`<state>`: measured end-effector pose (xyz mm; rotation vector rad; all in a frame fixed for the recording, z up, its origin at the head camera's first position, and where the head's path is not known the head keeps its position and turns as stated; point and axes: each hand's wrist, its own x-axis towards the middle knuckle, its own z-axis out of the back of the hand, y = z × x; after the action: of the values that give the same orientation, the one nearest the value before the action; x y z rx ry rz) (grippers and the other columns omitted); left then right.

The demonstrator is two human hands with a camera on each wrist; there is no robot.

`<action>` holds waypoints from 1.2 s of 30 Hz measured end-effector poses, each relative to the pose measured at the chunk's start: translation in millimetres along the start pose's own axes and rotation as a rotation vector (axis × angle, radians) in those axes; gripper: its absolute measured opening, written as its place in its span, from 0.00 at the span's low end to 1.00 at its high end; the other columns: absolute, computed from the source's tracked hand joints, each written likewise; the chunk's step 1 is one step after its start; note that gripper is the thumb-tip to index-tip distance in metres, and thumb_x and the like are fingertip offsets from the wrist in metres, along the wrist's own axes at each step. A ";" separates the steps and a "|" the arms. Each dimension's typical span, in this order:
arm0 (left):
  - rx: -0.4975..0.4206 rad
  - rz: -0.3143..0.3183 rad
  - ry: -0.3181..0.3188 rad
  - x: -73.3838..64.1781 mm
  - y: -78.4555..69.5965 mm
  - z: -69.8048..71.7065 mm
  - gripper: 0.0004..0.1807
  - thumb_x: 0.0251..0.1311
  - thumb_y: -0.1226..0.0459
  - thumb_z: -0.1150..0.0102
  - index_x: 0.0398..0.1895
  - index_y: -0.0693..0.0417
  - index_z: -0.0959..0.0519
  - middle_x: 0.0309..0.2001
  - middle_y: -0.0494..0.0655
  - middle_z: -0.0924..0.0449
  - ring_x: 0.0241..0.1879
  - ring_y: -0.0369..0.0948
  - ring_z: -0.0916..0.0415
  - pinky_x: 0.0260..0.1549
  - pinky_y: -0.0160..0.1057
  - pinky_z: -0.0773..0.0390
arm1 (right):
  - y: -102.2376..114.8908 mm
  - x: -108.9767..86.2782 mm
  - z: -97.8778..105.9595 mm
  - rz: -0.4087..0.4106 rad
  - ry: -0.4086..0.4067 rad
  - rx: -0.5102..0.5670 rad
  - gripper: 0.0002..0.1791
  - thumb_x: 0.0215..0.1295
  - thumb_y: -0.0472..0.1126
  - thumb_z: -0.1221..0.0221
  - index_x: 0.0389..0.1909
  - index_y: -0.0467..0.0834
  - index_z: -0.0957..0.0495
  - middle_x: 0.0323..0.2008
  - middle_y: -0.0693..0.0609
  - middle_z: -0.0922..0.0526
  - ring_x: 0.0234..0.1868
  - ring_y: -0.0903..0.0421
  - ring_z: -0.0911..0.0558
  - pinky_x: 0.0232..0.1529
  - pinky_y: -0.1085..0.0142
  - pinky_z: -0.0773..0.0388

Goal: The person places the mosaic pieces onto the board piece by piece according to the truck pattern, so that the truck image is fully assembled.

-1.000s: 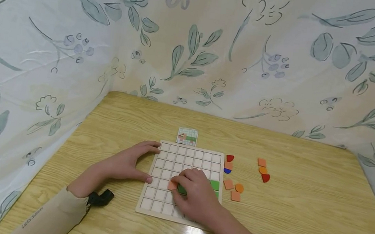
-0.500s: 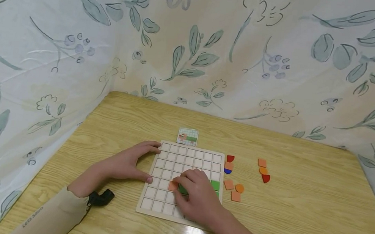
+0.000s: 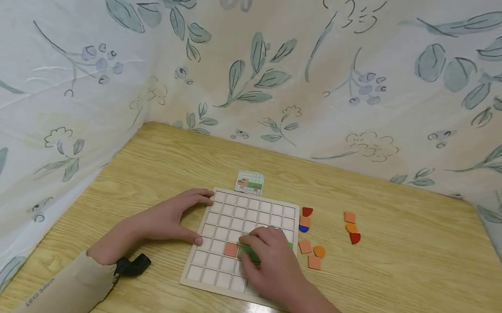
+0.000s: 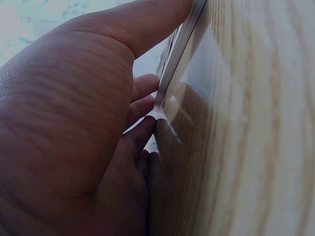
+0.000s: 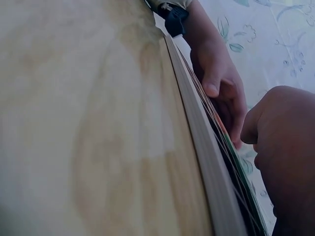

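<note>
In the head view a wooden grid board point(image 3: 225, 221) lies on the table. My left hand point(image 3: 171, 218) spreads along its left edge, the thumb and fingertips resting on the rim. Over the lower right part of the board is my right hand point(image 3: 274, 261), its fingers loosely bent close above green square tiles point(image 3: 246, 251). That hand hides part of the green area. Just left of its fingertips, a salmon square tile point(image 3: 230, 249) sits in one cell. From the right wrist, the board's side edge point(image 5: 202, 142) shows, with the left hand beyond it.
A small pattern card point(image 3: 249, 183) lies behind the board. To the right are a red piece point(image 3: 307, 212), a blue piece point(image 3: 303, 229), an orange round point(image 3: 319, 251) and several salmon squares point(image 3: 315, 262). Farther right lies another small group with a red piece point(image 3: 354, 238). A patterned cloth point(image 3: 286, 78) hangs behind the table.
My right hand has slid slightly right, off the salmon tile, which now shows fully in its cell. The left hand stays at the board's edge.
</note>
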<state>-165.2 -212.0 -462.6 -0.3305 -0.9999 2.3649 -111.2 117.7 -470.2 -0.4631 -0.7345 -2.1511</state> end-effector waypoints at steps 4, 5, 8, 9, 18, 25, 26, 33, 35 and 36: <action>0.001 -0.004 0.002 1.5 0.4 -1.5 0.51 0.53 0.37 0.17 0.79 0.41 0.28 0.85 0.34 0.43 0.84 0.44 0.48 0.78 0.59 0.40 | -6.5 -4.1 8.6 -0.005 -0.038 -0.006 0.10 0.64 0.37 0.27 0.45 0.43 0.10 0.42 0.55 0.14 0.44 0.55 0.17 0.49 0.57 0.22; 0.000 -0.007 0.003 2.1 0.6 -1.8 0.51 0.53 0.37 0.17 0.79 0.41 0.28 0.85 0.34 0.43 0.85 0.44 0.48 0.78 0.59 0.40 | -8.6 -5.1 10.8 -0.008 -0.044 -0.004 0.10 0.64 0.36 0.27 0.46 0.42 0.10 0.42 0.54 0.14 0.43 0.54 0.17 0.48 0.56 0.22; -0.003 -0.015 0.005 3.4 0.3 -1.8 0.52 0.53 0.38 0.17 0.79 0.41 0.28 0.85 0.34 0.44 0.85 0.44 0.49 0.78 0.59 0.40 | -16.2 -9.3 17.0 -0.026 -0.060 -0.005 0.10 0.64 0.36 0.28 0.47 0.42 0.10 0.43 0.53 0.15 0.43 0.53 0.18 0.47 0.56 0.23; -0.003 -0.018 0.005 3.8 0.3 -1.8 0.52 0.53 0.38 0.17 0.79 0.41 0.29 0.85 0.34 0.44 0.85 0.44 0.49 0.78 0.59 0.41 | -19.0 -11.0 19.3 -0.033 -0.067 -0.007 0.11 0.64 0.35 0.28 0.47 0.41 0.10 0.43 0.53 0.15 0.43 0.53 0.18 0.47 0.56 0.23; -0.005 0.000 0.020 5.7 -0.2 -2.7 0.52 0.53 0.37 0.17 0.79 0.40 0.29 0.85 0.33 0.44 0.85 0.43 0.49 0.79 0.58 0.42 | -46.9 -32.9 46.0 -0.079 -0.129 -0.019 0.10 0.62 0.33 0.29 0.44 0.42 0.09 0.43 0.55 0.11 0.41 0.55 0.19 0.47 0.55 0.26; 0.000 -0.001 0.021 5.3 0.6 -1.4 0.52 0.53 0.37 0.17 0.79 0.41 0.29 0.85 0.34 0.45 0.85 0.44 0.49 0.79 0.58 0.41 | -62.7 -52.8 68.3 -0.142 -0.120 -0.080 0.14 0.58 0.33 0.25 0.46 0.41 0.09 0.46 0.53 0.10 0.45 0.51 0.16 0.50 0.54 0.26; -0.001 0.001 0.021 4.8 1.0 -1.3 0.52 0.54 0.37 0.17 0.79 0.41 0.29 0.86 0.34 0.45 0.85 0.44 0.49 0.79 0.58 0.41 | -63.8 -54.9 70.2 -0.155 -0.109 -0.090 0.13 0.59 0.34 0.24 0.46 0.42 0.09 0.45 0.53 0.10 0.46 0.51 0.16 0.51 0.54 0.26; 0.000 0.014 0.012 1.2 2.1 0.3 0.52 0.53 0.37 0.17 0.79 0.40 0.29 0.85 0.34 0.44 0.85 0.44 0.49 0.79 0.59 0.41 | -67.1 -60.4 73.0 -0.202 -0.032 -0.124 0.09 0.62 0.38 0.25 0.44 0.46 0.10 0.44 0.57 0.12 0.43 0.57 0.19 0.48 0.58 0.27; -0.001 0.013 0.012 1.4 1.6 0.2 0.51 0.53 0.37 0.17 0.79 0.40 0.29 0.85 0.34 0.44 0.85 0.44 0.49 0.79 0.59 0.41 | -67.5 -60.7 72.4 -0.194 -0.026 -0.122 0.09 0.61 0.37 0.25 0.43 0.46 0.10 0.43 0.57 0.13 0.41 0.58 0.21 0.47 0.57 0.29; -0.001 0.012 0.013 1.6 1.4 0.0 0.51 0.53 0.37 0.17 0.79 0.40 0.29 0.85 0.34 0.44 0.85 0.44 0.49 0.79 0.59 0.41 | -67.7 -61.0 72.1 -0.191 -0.025 -0.121 0.09 0.61 0.37 0.26 0.42 0.46 0.10 0.43 0.56 0.14 0.40 0.59 0.22 0.46 0.58 0.30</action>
<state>-167.1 -211.9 -463.6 -0.3526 -0.9963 2.3705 -121.2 233.4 -471.7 -0.5012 -0.6880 -2.3826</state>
